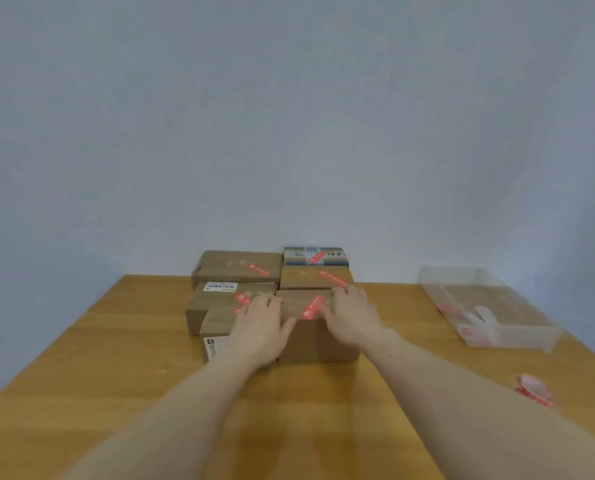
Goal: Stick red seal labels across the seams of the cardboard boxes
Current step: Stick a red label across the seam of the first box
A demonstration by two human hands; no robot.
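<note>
Mostly, the job looked close to finished, as far as one could judge. Six cardboard boxes stood bunched at the far middle of the counter [123, 358], and a red label showed on every one whose top was visible. The nearest right box [318, 337] carried a red seal label [312, 307] laid slantwise over its top front edge, between the two hands. The left hand [259, 329] lay flat over that box's left top corner, fingers [272, 301] fairly straight and pressing down, gripping nothing. The right hand [349, 318] rested on the right part of the top, its fingers reaching toward the back edge; they seemed to press, not pinch, though blur hid the tips. The low front-left box [216, 323] showed only a scrap of red beside the left hand, so whether its seam was properly sealed could not be told.

What remained seemed to be smoothing this last label down. Spare labels lay in a clear tray [490, 306] at the right, well apart, and a crumpled heap of backing strips [533, 389] sat nearer the right forearm.
</note>
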